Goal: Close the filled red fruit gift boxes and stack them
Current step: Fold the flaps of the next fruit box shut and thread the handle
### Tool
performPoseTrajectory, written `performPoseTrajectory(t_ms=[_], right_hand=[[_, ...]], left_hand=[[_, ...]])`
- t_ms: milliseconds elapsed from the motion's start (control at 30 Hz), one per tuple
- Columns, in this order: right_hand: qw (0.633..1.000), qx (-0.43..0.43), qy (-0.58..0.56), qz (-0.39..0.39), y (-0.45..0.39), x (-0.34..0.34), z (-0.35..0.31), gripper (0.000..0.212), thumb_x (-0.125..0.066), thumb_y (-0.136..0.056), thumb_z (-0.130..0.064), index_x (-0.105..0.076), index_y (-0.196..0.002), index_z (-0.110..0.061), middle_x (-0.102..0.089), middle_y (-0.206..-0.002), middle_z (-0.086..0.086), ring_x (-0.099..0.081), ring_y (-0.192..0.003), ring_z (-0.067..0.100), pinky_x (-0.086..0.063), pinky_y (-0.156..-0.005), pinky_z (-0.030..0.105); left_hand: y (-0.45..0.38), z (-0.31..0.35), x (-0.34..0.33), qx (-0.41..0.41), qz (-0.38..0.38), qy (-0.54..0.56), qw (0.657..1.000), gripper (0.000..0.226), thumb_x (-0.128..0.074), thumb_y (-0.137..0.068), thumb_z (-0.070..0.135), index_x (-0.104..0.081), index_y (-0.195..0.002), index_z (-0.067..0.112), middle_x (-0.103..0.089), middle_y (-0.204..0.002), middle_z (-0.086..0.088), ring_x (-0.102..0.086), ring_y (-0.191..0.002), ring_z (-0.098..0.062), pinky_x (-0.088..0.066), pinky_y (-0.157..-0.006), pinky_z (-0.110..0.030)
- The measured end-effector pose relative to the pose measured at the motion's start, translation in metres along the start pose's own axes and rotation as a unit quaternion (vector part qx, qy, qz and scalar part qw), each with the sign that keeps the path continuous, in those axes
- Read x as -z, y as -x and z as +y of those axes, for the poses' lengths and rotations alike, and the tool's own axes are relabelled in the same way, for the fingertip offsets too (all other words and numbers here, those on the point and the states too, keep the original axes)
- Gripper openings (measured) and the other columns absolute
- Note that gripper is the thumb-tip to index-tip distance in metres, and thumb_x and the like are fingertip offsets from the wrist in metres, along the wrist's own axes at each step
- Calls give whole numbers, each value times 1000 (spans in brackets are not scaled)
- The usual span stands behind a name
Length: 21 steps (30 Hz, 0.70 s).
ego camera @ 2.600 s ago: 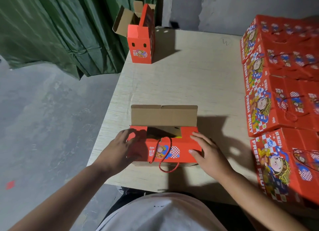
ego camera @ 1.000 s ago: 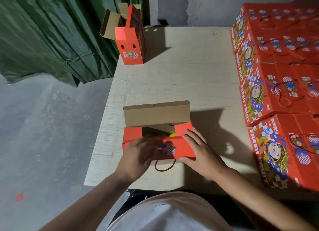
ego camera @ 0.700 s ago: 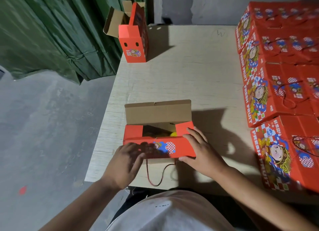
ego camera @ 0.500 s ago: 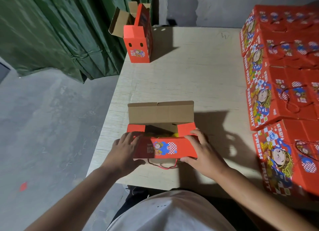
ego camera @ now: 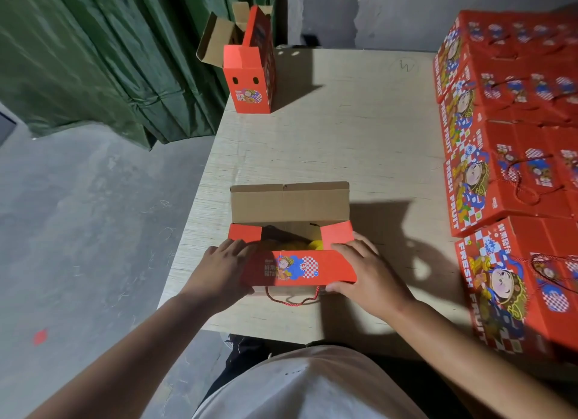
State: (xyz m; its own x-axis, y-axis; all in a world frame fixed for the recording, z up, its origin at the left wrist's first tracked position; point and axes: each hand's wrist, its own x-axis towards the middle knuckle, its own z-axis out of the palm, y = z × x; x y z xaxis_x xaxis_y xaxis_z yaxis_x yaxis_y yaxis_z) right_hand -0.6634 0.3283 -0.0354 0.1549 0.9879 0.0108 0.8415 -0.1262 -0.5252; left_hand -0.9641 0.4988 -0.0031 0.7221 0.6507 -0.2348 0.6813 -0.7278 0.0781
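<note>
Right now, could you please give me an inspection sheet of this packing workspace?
Surface: pale wooden table.
Job's things: open red box at the near edge, back flap upright, yellow fruit inside; closed red boxes stacked at right.
Clutter: empty upright box, far left corner.
Hands: left hand and right hand grip the front flap's ends.
Cables: nothing seen; only the box's red cord handle.
Surroundings: green curtain, concrete floor.

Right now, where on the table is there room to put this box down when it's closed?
Bare table lies between the open box, the upright box far left, and the stacked boxes on the right. The right side is crowded.
</note>
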Motion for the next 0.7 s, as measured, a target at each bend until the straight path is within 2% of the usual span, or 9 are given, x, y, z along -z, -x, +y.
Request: performPoseTrajectory(t_ms=[167,233,300,367,467,533,567,633,700], right_hand=[[1000,0,-4,-4,8,-4,1,83,-78,-83,-62,-52,-152,-22,-48,-157,-9,-15,-160,10,-22,-128,31],[1000,0,0,-1,13,-8,2,83,-74,-88,-60,-48,-156,-21,-40,-164,-8,-7,-161,8,-12,-127,23],[1000,2,12,-10,16,-10,2,83,-66,-92,-62,-42,-160,-21,-29,-170,-7,1,-161,6,-8,-126,21],[1000,4,17,-20,17,-11,3,81,-57,-96,-64,-37,-162,-23,-22,-172,-8,3,-161,7,-12,-126,27],[999,2,-31,-10,17,-12,7,62,-50,-104,-50,-44,-159,-23,-24,-172,-9,-4,-161,10,-20,-129,37],[995,-16,-95,20,13,-12,11,46,-54,-105,-35,-58,-150,-23,-30,-170,-9,-17,-159,7,-24,-128,32],[991,-33,-123,37,10,-11,12,40,-59,-104,-27,-64,-144,-24,-32,-168,-11,-24,-156,3,-27,-126,26],[983,-67,-158,67,3,-9,14,37,-71,-99,-16,-71,-135,-24,-36,-166,-16,-34,-149,-6,-31,-118,14],[969,-115,-201,86,-7,-8,13,55,-78,-93,-11,-62,-145,-24,-35,-166,-14,-37,-145,-9,-36,-115,15]], left_hand=[[14,-3,-14,-7,28,39,999,88,-74,-86,53,-35,-160,26,-52,-151,5,-46,-140,-20,-44,-109,-38],[21,-2,-22,2,12,54,998,84,-59,-98,58,-21,-167,27,-28,-171,6,-25,-157,-16,-31,-123,-37],[28,-2,-31,5,-13,53,999,82,-35,-104,69,-1,-168,31,4,-173,13,3,-161,-8,-13,-129,-38],[32,-1,-38,12,-4,101,995,76,-17,-104,74,2,-167,35,11,-172,17,13,-159,-3,-6,-129,-40],[27,0,-36,25,89,202,975,54,-30,-111,53,-38,-161,33,-19,-172,14,-16,-159,-8,-24,-127,-33],[19,1,-34,23,191,220,957,34,-55,-106,24,-66,-138,30,-45,-155,13,-45,-139,-12,-30,-116,-12],[14,0,-33,40,216,227,949,31,-64,-101,14,-73,-126,29,-52,-145,10,-51,-128,-14,-33,-109,-9],[6,-4,-30,119,212,279,929,23,-75,-93,7,-82,-106,26,-59,-130,4,-58,-118,-18,-48,-99,-22],[-1,-10,-30,199,213,347,891,15,-80,-88,13,-79,-97,25,-62,-118,6,-64,-108,-17,-56,-83,-30]])
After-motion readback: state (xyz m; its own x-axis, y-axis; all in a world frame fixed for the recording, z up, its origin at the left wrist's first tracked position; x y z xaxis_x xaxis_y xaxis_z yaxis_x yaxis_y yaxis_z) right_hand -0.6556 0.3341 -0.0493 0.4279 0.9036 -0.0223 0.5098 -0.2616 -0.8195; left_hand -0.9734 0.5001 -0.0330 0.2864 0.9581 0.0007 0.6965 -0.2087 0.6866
